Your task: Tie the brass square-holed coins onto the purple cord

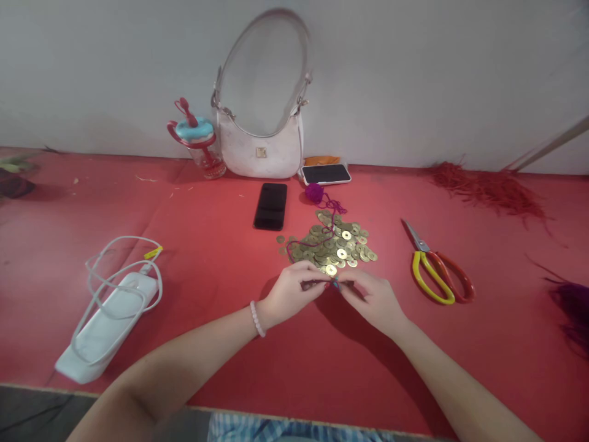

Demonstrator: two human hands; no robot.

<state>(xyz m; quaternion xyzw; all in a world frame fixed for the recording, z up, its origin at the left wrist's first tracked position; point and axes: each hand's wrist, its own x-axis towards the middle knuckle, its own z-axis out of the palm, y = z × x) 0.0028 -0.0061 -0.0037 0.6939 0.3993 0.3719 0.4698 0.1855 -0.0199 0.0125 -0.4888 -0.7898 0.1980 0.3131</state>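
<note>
My left hand (297,293), with a beaded bracelet (257,319) on its wrist, is pinched closed just in front of a heap of square-holed brass coins (317,242). My right hand (373,299) meets it fingertip to fingertip, also in a pinch. Specks of teal and red show where the fingertips meet; what they hold is too small to make out. A strand of purple yarn (333,224) runs from a small yarn ball (315,193) over the coins and loops down behind my left hand, where its end is hidden.
Scissors (432,264) with yellow and red handles lie right of the coins. Behind stand a handbag (262,144), a lidded cup (202,144) and two phones (270,206). A white device with a coiled cable (115,319) lies left. Red strands (492,190) lie back right.
</note>
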